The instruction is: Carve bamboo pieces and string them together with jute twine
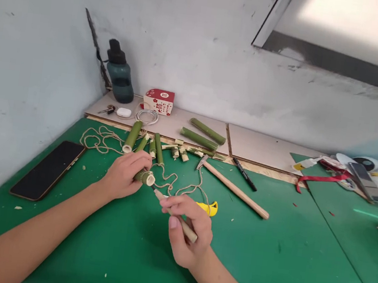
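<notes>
My left hand (pixel 128 175) is closed around a short green bamboo piece (pixel 144 178), its pale cut end facing right. In my right hand (pixel 191 230) is a carving tool with a wooden handle (pixel 178 219). Its dark, narrow tip is at the bamboo's open end; whether it touches, I cannot tell. Just behind the right hand lies a yellow-handled tool (pixel 213 208), partly hidden by the fingers. Beyond my left hand are a wider bamboo tube (pixel 132 137), thinner bamboo lengths (pixel 159 149) and several short offcuts (pixel 183 154).
A hammer (pixel 236 189) and black marker (pixel 244 174) lie right of centre. Twine (pixel 102 137) trails over the green tabletop (pixel 280 265). A phone (pixel 48 169) rests at left. Along the back stand a water bottle (pixel 121 77), red-white box (pixel 158 102) and two bamboo lengths (pixel 199 139).
</notes>
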The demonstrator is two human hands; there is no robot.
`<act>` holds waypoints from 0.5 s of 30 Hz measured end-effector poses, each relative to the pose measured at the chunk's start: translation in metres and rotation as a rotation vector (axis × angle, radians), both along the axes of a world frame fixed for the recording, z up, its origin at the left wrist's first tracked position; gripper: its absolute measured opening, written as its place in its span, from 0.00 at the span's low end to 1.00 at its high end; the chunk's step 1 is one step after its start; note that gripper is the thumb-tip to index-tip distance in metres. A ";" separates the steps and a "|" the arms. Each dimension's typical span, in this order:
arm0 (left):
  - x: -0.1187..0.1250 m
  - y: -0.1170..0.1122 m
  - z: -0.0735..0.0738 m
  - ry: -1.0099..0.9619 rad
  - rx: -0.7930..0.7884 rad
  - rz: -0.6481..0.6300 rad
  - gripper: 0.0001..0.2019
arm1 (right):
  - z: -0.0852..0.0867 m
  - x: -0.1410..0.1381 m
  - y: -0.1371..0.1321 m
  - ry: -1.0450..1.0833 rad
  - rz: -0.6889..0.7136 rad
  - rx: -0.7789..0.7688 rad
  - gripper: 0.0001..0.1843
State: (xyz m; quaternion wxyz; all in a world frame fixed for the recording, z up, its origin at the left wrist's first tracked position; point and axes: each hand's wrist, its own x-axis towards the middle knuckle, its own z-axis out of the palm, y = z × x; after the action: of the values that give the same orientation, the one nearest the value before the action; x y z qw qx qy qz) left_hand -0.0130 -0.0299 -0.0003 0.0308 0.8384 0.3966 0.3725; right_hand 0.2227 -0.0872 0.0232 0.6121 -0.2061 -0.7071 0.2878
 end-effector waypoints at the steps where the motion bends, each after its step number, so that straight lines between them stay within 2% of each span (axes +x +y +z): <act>1: 0.001 -0.001 0.000 -0.016 -0.013 -0.010 0.13 | 0.000 0.000 -0.002 0.003 0.000 0.040 0.18; 3: 0.003 -0.002 0.001 -0.037 -0.056 -0.020 0.10 | 0.000 0.002 -0.004 0.044 -0.005 0.059 0.19; 6: 0.005 -0.004 0.003 -0.058 -0.119 -0.007 0.07 | 0.003 0.005 -0.006 0.099 -0.012 -0.003 0.19; 11: 0.008 -0.007 0.003 -0.064 -0.142 -0.050 0.05 | 0.011 0.005 -0.002 0.003 0.048 -0.047 0.19; 15: 0.006 -0.007 -0.001 -0.065 -0.132 -0.089 0.07 | 0.014 0.003 0.003 0.010 0.068 -0.042 0.15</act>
State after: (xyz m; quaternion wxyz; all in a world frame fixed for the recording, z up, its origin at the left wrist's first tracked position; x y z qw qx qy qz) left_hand -0.0066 -0.0371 -0.0011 0.1155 0.8388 0.3816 0.3707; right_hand 0.2259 -0.0847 0.0374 0.6009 -0.1933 -0.7046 0.3242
